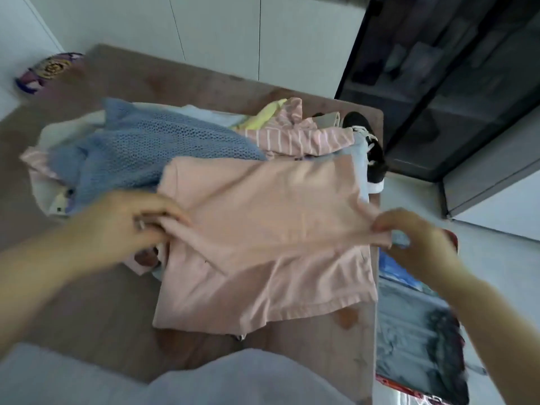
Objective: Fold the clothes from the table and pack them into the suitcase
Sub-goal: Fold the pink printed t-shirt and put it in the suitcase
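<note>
Folding step under way: your left hand (131, 220) and right hand (409, 232) each pinch a side edge of the pink shirt (263, 244) lying on the tabletop (102, 302). The next move likely calls for carrying both edges inward evenly.

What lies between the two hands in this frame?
In the head view, the pink garment spans that stretch; the left hand pinches one edge, the right hand the opposite edge.
</note>
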### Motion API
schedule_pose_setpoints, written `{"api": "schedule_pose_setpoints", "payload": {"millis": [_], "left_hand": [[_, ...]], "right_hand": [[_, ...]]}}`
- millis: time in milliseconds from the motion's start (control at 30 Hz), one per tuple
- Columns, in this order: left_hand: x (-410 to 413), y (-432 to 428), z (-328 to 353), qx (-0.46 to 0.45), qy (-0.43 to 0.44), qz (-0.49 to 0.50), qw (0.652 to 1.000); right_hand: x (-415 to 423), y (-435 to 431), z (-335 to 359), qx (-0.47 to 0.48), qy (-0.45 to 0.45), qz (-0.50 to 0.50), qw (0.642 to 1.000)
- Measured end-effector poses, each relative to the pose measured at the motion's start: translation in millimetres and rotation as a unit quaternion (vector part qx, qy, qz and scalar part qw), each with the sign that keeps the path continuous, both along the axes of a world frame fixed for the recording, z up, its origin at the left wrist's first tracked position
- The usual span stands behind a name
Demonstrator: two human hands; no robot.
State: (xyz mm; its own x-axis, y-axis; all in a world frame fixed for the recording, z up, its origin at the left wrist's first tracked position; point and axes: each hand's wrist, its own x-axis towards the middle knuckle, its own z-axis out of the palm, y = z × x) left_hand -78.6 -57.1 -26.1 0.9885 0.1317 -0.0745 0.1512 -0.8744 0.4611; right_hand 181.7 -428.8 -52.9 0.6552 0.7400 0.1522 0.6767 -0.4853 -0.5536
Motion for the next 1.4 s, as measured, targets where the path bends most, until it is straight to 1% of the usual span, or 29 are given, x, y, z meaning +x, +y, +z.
{"api": "schedule_pose_setpoints", "payload": {"millis": [33,67,133,167,233,300,333,400,433,467,500,533,600,633,667,700,733,767,800,833,900,933,967,1067,1133,1200,1267,1333,1400], "left_hand": [[-1,-24,-6,-0.003,0.03,-0.027,0.999],[1,-39,-13,0.014,0.021,-0.059,0.998],[-11,-69,-34,0.092,0.006,-0.177,0.98],[-19,-72,-49,0.124,-0.001,-0.211,0.97],[-24,-73,-61,0.145,0.005,-0.224,0.964],[-31,-74,-71,0.162,0.011,-0.185,0.969],[-35,-78,-75,0.171,0.037,-0.172,0.969],[-37,-84,-79,0.172,0.094,-0.15,0.969],[-34,-84,-78,0.144,0.113,-0.13,0.974],[-30,-85,-72,0.114,0.105,-0.093,0.983],[-25,-85,-64,0.09,0.071,-0.068,0.991],[-17,-83,-56,0.084,0.008,-0.047,0.995],[5,-75,-36,0.136,-0.124,0.013,0.983],[16,-67,-30,0.17,-0.161,0.043,0.971],[28,-60,-23,0.189,-0.165,0.07,0.965],[38,-55,-19,0.193,-0.142,0.097,0.966],[48,-50,-18,0.186,-0.107,0.122,0.969],[55,-47,-17,0.169,-0.079,0.141,0.972],[59,-44,-17,0.136,-0.064,0.151,0.977],[61,-42,-16,0.1,-0.062,0.153,0.981],[61,-34,-17,0.037,-0.061,0.162,0.984],[59,-30,-16,0.017,-0.066,0.166,0.984],[57,-26,-17,0.011,-0.07,0.163,0.984],[57,-24,-23,0.065,-0.036,0.142,0.987],[65,-27,-28,0.118,-0.003,0.126,0.985],[73,-28,-26,0.144,0.018,0.113,0.983],[75,-24,-20,0.137,0.026,0.113,0.984],[73,-18,-11,0.109,0.019,0.114,0.987],[73,-16,1,0.087,0.033,0.118,0.989]], "right_hand": [[-20,-14,-27,-0.039,0.02,0.006,0.999],[-36,-22,-50,-0.076,0.036,0.009,0.996],[-49,-27,-80,-0.096,0.028,0.009,0.995],[-54,-28,-88,-0.099,0.027,-0.007,0.995],[-62,-29,-94,-0.081,0.034,-0.053,0.995],[-64,-33,-97,-0.081,0.012,-0.046,0.996],[-65,-34,-98,-0.092,0.003,-0.024,0.995],[-66,-37,-106,-0.147,-0.01,0.028,0.989],[-67,-36,-108,-0.18,-0.009,0.042,0.983],[-67,-34,-108,-0.209,0.007,0.043,0.977],[-66,-31,-103,-0.233,0.028,0.026,0.972],[-63,-26,-97,-0.24,0.053,0.0,0.969],[-48,-11,-83,-0.181,0.086,-0.063,0.978],[-37,-1,-75,-0.135,0.082,-0.1,0.982],[-25,10,-69,-0.079,0.066,-0.137,0.985],[-11,22,-62,-0.03,0.052,-0.162,0.985],[3,33,-57,0.001,0.055,-0.174,0.983],[17,45,-53,0.003,0.078,-0.179,0.981],[29,54,-50,-0.026,0.107,-0.181,0.977],[41,60,-49,-0.081,0.131,-0.179,0.972],[55,63,-44,-0.228,0.126,-0.154,0.953],[59,61,-40,-0.273,0.111,-0.133,0.946],[63,56,-35,-0.276,0.115,-0.116,0.947],[68,42,-17,-0.166,0.23,-0.093,0.954],[66,36,-7,-0.124,0.246,-0.079,0.958],[63,33,-2,-0.079,0.254,-0.094,0.96],[61,30,1,-0.019,0.218,-0.149,0.964],[59,33,0,0.053,0.148,-0.215,0.964],[41,45,-3,0.081,0.095,-0.273,0.954]]}}
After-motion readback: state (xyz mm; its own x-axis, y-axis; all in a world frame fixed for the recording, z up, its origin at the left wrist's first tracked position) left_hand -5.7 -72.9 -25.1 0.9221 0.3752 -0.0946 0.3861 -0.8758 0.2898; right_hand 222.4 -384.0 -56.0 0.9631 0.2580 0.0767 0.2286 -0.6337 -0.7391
